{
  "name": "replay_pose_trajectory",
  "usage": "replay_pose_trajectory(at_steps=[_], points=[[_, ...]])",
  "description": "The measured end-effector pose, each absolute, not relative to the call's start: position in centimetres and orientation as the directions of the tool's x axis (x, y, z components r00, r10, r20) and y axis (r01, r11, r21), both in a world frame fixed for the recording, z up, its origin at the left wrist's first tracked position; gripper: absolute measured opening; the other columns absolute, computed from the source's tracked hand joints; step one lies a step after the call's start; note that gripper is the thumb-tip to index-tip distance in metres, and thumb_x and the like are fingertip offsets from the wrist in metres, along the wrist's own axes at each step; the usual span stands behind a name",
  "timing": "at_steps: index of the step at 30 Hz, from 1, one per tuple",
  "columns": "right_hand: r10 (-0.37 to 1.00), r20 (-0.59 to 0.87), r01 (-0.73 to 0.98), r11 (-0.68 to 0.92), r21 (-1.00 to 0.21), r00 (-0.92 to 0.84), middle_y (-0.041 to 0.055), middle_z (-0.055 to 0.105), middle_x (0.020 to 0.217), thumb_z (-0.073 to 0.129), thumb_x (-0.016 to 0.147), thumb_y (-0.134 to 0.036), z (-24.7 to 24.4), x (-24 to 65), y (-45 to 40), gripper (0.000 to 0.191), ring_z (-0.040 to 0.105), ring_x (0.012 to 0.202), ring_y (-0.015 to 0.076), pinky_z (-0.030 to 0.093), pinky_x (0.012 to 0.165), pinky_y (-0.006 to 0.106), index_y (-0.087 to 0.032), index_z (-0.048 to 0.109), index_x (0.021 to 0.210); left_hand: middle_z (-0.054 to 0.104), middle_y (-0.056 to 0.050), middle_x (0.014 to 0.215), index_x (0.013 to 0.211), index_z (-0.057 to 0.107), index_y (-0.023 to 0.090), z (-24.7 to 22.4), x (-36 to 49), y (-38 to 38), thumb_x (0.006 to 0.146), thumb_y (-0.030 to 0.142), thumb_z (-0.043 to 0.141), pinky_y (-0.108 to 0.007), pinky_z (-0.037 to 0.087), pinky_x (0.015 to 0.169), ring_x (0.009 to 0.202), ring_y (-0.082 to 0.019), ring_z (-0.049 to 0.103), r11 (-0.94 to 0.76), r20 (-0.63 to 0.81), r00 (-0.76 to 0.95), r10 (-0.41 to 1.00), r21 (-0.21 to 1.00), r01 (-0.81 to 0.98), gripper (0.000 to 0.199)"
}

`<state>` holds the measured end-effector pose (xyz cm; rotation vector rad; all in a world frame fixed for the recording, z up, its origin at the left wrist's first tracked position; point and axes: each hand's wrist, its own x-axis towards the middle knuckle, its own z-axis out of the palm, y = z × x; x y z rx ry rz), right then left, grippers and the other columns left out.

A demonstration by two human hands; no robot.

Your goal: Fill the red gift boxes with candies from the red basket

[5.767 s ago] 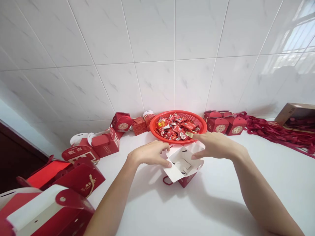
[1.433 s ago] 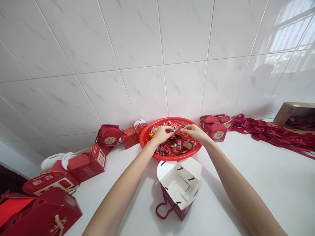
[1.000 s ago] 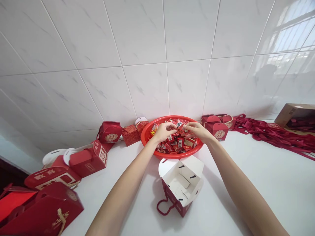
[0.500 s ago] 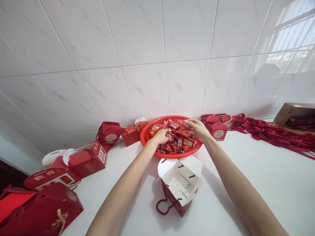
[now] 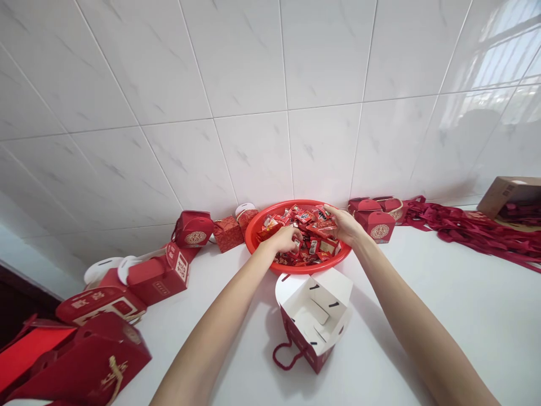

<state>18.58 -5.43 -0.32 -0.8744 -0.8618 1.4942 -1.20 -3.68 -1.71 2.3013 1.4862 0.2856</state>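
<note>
A red plastic basket, oval with a perforated rim, holds a heap of small wrapped candies, mostly in red wrappers. Over the heap's left half, my left hand has its fingers curled in, closed on a small red-and-white wrapped candy. At the basket's right rim, my right hand is closed on a red packet; its thumb side is partly hidden. Just in front of the basket stands an open gift box, white inside and dark red outside, flaps spread, with a red rope handle.
Several closed red gift boxes line the left side of the white table, and more stand right of the basket. Beyond them lie a pile of dark red ribbons and a cardboard box. A tiled wall rises behind.
My left hand has shifted slightly right in the candies and lifted a little, its fingers curled around a candy. My right hand has closed on a red packet. The whole view has shifted slightly.
</note>
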Motion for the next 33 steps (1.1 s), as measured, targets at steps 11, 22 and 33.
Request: replay_pose_trajectory(at_steps=[11,22,33], points=[[0.998,-0.035,-0.364,-0.050,-0.930,-0.050,0.0042,0.074,0.074,0.061,0.092,-0.023,-0.1,18.3,-6.0,0.014,0.067,0.059,0.0154,0.055,0.050,0.025,-0.016,0.073,0.088,0.072,-0.008,0.108,0.112,0.067,0.016,-1.7,-1.1,-3.1,0.065,0.013,0.080,-0.032,0.057,0.083,0.087,-0.019,0.068,-0.434,0.334,0.290,0.897,0.795,0.425,0.049],[0.992,-0.025,-0.198,-0.050,-0.979,-0.125,-0.0022,0.066,0.061,0.079,0.078,-0.028,-0.3,18.1,-6.4,0.018,0.058,0.050,0.0106,0.051,0.046,0.020,-0.018,0.066,0.071,0.073,-0.007,0.104,0.124,0.062,0.015,-1.0,-0.8,-3.6,0.073,0.013,0.073,-0.030,0.057,0.083,0.083,-0.014,0.069,-0.355,0.271,0.360,0.893,0.914,0.193,0.052],[0.993,0.048,-0.327,0.011,-0.945,-0.105,-0.0003,0.069,0.064,0.080,0.076,-0.027,-1.1,18.5,-5.5,0.017,0.061,0.054,0.0128,0.054,0.051,0.023,-0.019,0.067,0.070,0.073,-0.007,0.075,0.071,0.068,0.016,-1.4,-1.9,-3.9,0.069,0.007,0.057,-0.028,0.053,0.066,0.071,-0.021,0.068,-0.157,-0.126,0.231,0.965,0.429,0.889,0.014]])
